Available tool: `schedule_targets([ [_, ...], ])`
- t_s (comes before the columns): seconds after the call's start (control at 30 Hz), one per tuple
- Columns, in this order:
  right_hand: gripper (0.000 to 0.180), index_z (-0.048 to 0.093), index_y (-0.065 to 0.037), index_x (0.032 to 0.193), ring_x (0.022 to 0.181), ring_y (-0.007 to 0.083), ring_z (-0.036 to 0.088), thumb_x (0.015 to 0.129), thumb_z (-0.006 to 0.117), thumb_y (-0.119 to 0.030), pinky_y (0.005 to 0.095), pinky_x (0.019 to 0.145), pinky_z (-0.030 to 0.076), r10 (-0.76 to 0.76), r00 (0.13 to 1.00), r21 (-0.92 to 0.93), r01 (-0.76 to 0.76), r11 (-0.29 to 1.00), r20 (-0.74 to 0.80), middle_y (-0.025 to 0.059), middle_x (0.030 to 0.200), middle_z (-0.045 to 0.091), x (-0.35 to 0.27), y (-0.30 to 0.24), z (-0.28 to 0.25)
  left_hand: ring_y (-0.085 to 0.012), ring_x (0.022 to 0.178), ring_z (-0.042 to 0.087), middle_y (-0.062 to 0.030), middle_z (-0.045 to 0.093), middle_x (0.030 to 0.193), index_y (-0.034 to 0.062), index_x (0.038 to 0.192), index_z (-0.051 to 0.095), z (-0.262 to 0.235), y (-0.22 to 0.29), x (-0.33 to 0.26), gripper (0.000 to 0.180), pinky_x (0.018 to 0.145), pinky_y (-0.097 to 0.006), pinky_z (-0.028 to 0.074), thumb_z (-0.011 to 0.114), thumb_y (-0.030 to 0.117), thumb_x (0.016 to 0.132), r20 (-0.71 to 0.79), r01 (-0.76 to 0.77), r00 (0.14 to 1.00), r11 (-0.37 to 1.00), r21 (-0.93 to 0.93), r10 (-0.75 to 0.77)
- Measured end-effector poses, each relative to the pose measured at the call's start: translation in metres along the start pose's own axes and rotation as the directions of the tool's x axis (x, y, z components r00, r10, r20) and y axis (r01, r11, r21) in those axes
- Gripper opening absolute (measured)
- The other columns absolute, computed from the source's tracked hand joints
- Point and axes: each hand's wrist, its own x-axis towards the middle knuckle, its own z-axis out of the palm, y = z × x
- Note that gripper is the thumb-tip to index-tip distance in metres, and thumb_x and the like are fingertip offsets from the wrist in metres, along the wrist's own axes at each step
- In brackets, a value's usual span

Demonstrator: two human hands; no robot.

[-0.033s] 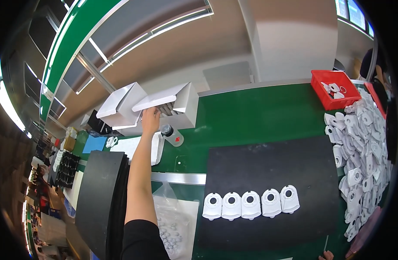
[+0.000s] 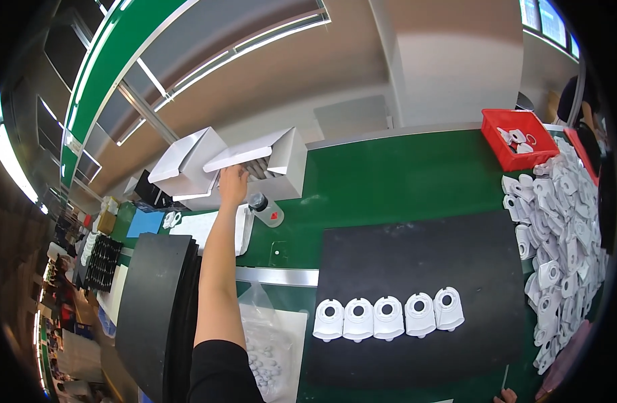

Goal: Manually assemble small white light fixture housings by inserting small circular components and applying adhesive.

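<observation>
My left hand [image 2: 232, 183] is stretched far out to an open white cardboard box [image 2: 285, 161] at the back of the green table [image 2: 402, 181]. Its fingers are at the box's opening, under the raised flap, against grey pieces inside; whether they hold one is hidden. Only the tip of my right hand [image 2: 503, 397] shows at the lower edge, next to a thin stick. A row of several white plastic parts [image 2: 389, 317] lies on a black mat [image 2: 422, 258] in front of me.
A big pile of white parts [image 2: 563, 221] runs down the right side, with a red bin [image 2: 513, 138] behind it. A small black-capped bottle [image 2: 265, 209] stands beside the box. Stacked black sheets [image 2: 154, 302] and a bag of small pieces [image 2: 268, 349] lie on the left. Another person [image 2: 580, 101] is far right.
</observation>
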Motion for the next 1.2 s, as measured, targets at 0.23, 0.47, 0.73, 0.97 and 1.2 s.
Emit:
schedule_targets([
  [0.23, 0.037, 0.047, 0.0, 0.114, 0.113, 0.0386, 0.039, 0.076, 0.049, 0.002, 0.0446, 0.096, 0.031, 0.024, 1.0, 0.022, -0.023, 0.999, -0.005, 0.0224, 0.121, 0.039, 0.003, -0.011, -0.003, -0.03, 0.084, 0.061, -0.0101, 0.065, 0.087, 0.0113, 0.081, 0.067, 0.011, 0.016, 0.015, 0.022, 0.074, -0.041, 0.046, 0.069, 0.029, 0.067, 0.114, 0.34, 0.928, 0.931, 0.132, -0.355],
  [0.47, 0.036, 0.048, 0.0, 0.113, 0.112, 0.0381, 0.04, 0.076, 0.049, 0.0, 0.0439, 0.095, 0.032, -0.051, 0.996, -0.001, 0.051, 0.999, -0.074, 0.0213, 0.121, 0.04, 0.003, -0.005, -0.002, -0.0323, 0.079, 0.061, -0.0147, 0.064, 0.081, 0.0059, 0.076, 0.064, 0.013, 0.031, 0.009, 0.022, 0.07, -0.04, 0.047, 0.066, 0.027, 0.071, -0.119, 0.378, 0.923, 0.919, 0.115, -0.365],
  [0.73, 0.036, 0.049, 0.0, 0.112, 0.112, 0.037, 0.04, 0.075, 0.05, -0.001, 0.0437, 0.096, 0.031, -0.06, 0.994, 0.012, 0.061, 0.998, -0.093, 0.0194, 0.119, 0.043, 0.002, -0.009, -0.005, -0.0273, 0.066, 0.054, -0.0096, 0.058, 0.068, 0.0057, 0.073, 0.06, -0.139, 0.064, -0.022, 0.016, 0.061, -0.041, 0.038, 0.062, 0.021, 0.078, -0.597, -0.08, 0.799, 0.997, 0.019, 0.075],
  [0.97, 0.034, 0.051, -0.003, 0.097, 0.103, 0.0364, 0.043, 0.063, 0.056, -0.001, 0.0433, 0.089, 0.035, -0.167, 0.942, 0.016, 0.179, 0.984, -0.293, 0.0177, 0.107, 0.047, -0.02, 0.014, 0.018, -0.0193, 0.067, 0.054, -0.008, 0.058, 0.073, 0.0009, 0.08, 0.057, -0.266, 0.206, -0.144, 0.011, 0.063, -0.029, 0.039, 0.057, 0.011, 0.082, -0.453, -0.362, 0.876, 0.848, -0.386, 0.168],
  [1.2, 0.032, 0.054, -0.005, 0.1, 0.095, 0.0303, 0.048, 0.069, 0.062, -0.003, 0.0359, 0.082, 0.04, -0.214, 0.844, 0.298, 0.394, 0.869, -0.493, 0.0141, 0.105, 0.05, -0.041, -0.042, 0.021, -0.0166, 0.072, 0.058, -0.0077, 0.061, 0.078, 0.0017, 0.084, 0.061, -0.298, 0.329, -0.392, 0.01, 0.065, -0.027, 0.045, 0.063, 0.004, 0.076, 0.145, -0.096, 0.899, 0.509, -0.855, 0.413],
])
